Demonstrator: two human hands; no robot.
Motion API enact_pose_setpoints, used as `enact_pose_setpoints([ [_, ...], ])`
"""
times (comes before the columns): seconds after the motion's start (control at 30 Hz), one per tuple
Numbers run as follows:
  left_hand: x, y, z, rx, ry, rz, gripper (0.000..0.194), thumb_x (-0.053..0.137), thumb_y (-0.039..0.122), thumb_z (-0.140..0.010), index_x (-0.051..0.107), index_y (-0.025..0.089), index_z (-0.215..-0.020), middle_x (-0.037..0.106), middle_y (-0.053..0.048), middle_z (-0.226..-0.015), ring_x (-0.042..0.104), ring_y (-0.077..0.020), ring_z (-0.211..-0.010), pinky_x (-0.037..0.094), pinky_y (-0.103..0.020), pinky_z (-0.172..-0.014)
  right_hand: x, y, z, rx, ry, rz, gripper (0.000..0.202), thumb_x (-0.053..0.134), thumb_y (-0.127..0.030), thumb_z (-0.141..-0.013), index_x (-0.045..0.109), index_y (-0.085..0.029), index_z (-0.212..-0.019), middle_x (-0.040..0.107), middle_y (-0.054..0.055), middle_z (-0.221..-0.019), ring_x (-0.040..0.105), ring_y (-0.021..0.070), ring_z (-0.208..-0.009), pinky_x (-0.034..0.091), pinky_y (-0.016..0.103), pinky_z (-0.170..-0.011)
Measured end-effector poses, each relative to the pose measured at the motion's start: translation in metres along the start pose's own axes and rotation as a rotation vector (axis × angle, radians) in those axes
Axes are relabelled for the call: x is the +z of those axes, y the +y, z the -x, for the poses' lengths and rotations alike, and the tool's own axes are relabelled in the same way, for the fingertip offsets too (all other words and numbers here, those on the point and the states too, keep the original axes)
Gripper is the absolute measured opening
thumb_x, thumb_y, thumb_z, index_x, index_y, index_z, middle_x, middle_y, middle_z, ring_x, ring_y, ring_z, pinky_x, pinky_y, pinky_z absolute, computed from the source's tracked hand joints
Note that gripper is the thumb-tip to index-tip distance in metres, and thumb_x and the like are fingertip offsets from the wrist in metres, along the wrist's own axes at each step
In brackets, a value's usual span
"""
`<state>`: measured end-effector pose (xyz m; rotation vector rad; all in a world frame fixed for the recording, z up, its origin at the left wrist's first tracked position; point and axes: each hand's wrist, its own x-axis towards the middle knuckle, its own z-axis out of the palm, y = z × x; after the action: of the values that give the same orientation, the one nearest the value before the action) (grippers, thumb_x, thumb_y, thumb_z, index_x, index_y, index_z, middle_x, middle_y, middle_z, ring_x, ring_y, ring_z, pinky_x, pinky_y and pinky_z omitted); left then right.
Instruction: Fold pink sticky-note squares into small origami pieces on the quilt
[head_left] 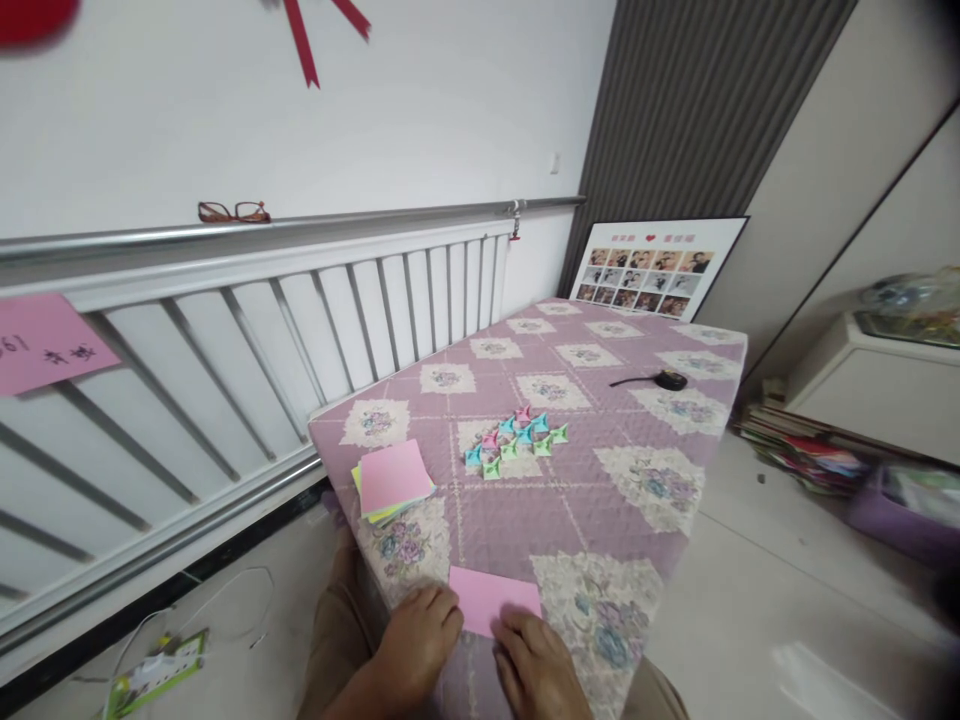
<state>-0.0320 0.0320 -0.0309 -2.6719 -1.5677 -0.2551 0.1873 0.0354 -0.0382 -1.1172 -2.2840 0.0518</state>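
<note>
A rectangular piece of pink paper (491, 595) lies on the cloth right in front of me. My left hand (421, 635) is at its left edge, fingers curled together over that side. On the lower right part of the paper, my right hand (536, 660) has its fingers bent and pressed down, covering that corner. Beyond the hands, several small folded paper shapes (510, 450) in pink, blue and green stand grouped on the table. To the left is a stack of coloured paper sheets (395, 477), pink on top with yellow and blue edges showing.
The table (495, 520) wears a purple floral cloth. A black key-like object with a strap (670, 380) lies at the far right. A white radiator (390, 300) runs along the left, with glasses (234, 212) on its pipe. A photo board (660, 265) leans behind.
</note>
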Motion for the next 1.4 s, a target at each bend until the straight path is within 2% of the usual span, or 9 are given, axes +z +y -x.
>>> enact_pose_setpoints([
  [0.23,-0.004,-0.001,-0.004,-0.010,0.046,0.009,0.007,0.056,0.027,-0.090,0.059,0.021,-0.093,0.063,0.001,-0.099,0.053,-0.0187,-0.090,0.039,-0.032,-0.079,0.008,0.008,0.000,-0.056,-0.001,0.061,0.028,0.058,-0.018,-0.082,0.060,-0.024,-0.109,0.065,0.005,-0.105,0.060,0.0201,-0.098,0.046,0.030,-0.083],
  [0.37,-0.009,0.004,-0.004,-0.068,0.098,0.020,0.005,0.058,0.025,-0.088,0.059,0.020,-0.088,0.063,0.000,-0.095,0.053,-0.0187,-0.086,0.039,-0.032,-0.077,0.008,0.003,-0.004,0.003,-0.042,0.140,0.018,0.057,-0.019,-0.082,0.062,-0.028,-0.097,0.066,0.001,-0.091,0.061,0.0206,-0.084,0.041,0.032,-0.071],
  [0.57,-0.015,0.025,0.001,-0.128,0.272,0.074,0.004,0.055,0.020,-0.083,0.059,0.020,-0.081,0.063,0.000,-0.084,0.053,-0.0189,-0.078,0.039,-0.034,-0.073,0.005,-0.007,-0.013,-0.032,-0.123,0.124,0.025,0.047,-0.004,-0.080,0.061,-0.024,-0.087,0.064,0.001,-0.084,0.058,0.0164,-0.072,0.039,0.027,-0.066],
  [0.67,-0.017,0.040,0.007,-0.068,0.405,0.178,0.015,0.047,0.026,-0.088,0.057,0.020,-0.078,0.061,-0.001,-0.078,0.053,-0.0186,-0.075,0.039,-0.034,-0.072,0.001,-0.004,-0.015,-0.010,-0.105,0.047,0.027,0.045,-0.002,-0.078,0.061,-0.023,-0.083,0.064,0.001,-0.083,0.058,0.0158,-0.072,0.043,0.025,-0.068],
  [0.8,-0.022,0.051,0.022,0.062,0.501,0.280,0.033,0.034,0.039,-0.094,0.058,0.018,-0.086,0.061,-0.004,-0.081,0.054,-0.0186,-0.074,0.042,-0.032,-0.070,-0.008,0.007,-0.010,0.026,-0.077,-0.117,0.034,0.044,-0.002,-0.076,0.062,-0.024,-0.096,0.066,0.002,-0.097,0.062,0.0165,-0.088,0.048,0.024,-0.081],
  [0.97,-0.020,0.048,0.033,-0.056,0.419,0.292,0.022,0.040,0.024,-0.089,0.057,0.019,-0.102,0.061,-0.008,-0.097,0.056,-0.0205,-0.086,0.044,-0.032,-0.078,-0.021,0.017,0.002,0.098,-0.044,-0.265,0.038,0.040,0.000,-0.077,0.062,-0.022,-0.098,0.067,0.006,-0.102,0.064,0.0166,-0.094,0.051,0.025,-0.083],
  [1.1,-0.014,0.051,0.023,-0.199,0.243,0.322,0.031,0.048,0.010,-0.079,0.059,0.023,-0.105,0.060,-0.005,-0.104,0.053,-0.0204,-0.093,0.041,-0.034,-0.084,-0.031,0.016,0.006,0.062,-0.043,-0.286,0.032,0.042,-0.003,-0.079,0.062,-0.023,-0.096,0.068,0.006,-0.099,0.065,0.0179,-0.094,0.053,0.029,-0.082],
  [1.23,-0.009,0.059,0.008,-0.273,0.073,0.358,0.025,0.055,0.011,-0.079,0.062,0.026,-0.098,0.061,-0.001,-0.102,0.051,-0.0195,-0.093,0.036,-0.034,-0.084,-0.036,0.014,0.009,0.010,-0.030,-0.238,0.029,0.044,-0.002,-0.078,0.061,-0.023,-0.089,0.068,0.005,-0.094,0.064,0.0185,-0.091,0.053,0.030,-0.079],
  [1.4,-0.005,0.063,0.001,-0.294,0.029,0.400,0.016,0.058,0.014,-0.081,0.065,0.026,-0.088,0.062,0.000,-0.093,0.049,-0.0191,-0.091,0.032,-0.035,-0.083,-0.036,0.015,0.010,0.034,-0.030,-0.152,0.030,0.048,-0.004,-0.079,0.062,-0.024,-0.097,0.067,0.005,-0.095,0.061,0.0204,-0.096,0.050,0.034,-0.083],
])
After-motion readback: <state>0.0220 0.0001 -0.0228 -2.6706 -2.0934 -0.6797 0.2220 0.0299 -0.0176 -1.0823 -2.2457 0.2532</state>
